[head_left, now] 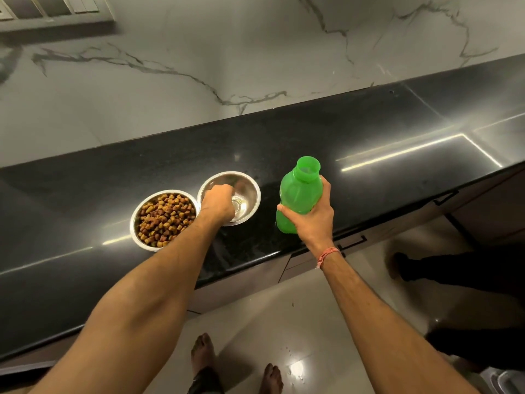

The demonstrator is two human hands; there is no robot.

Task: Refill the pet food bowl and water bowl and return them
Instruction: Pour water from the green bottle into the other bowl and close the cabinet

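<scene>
Two steel bowls stand side by side on the black counter (355, 132). The left food bowl (163, 220) is heaped with brown kibble. The right water bowl (247, 194) shows only a little water at its bottom. My left hand (217, 206) curls over the near rim of the water bowl and grips it; its fingertips are hidden. My right hand (311, 217) holds an uncapped green plastic bottle (299, 194) upright, just right of the water bowl, above the counter.
A marble wall rises behind the counter. Cabinet drawers with dark handles (352, 241) sit below the counter's front edge. My bare feet (203, 354) stand on the tiled floor. Another person's dark-clothed leg (454, 268) is at the right.
</scene>
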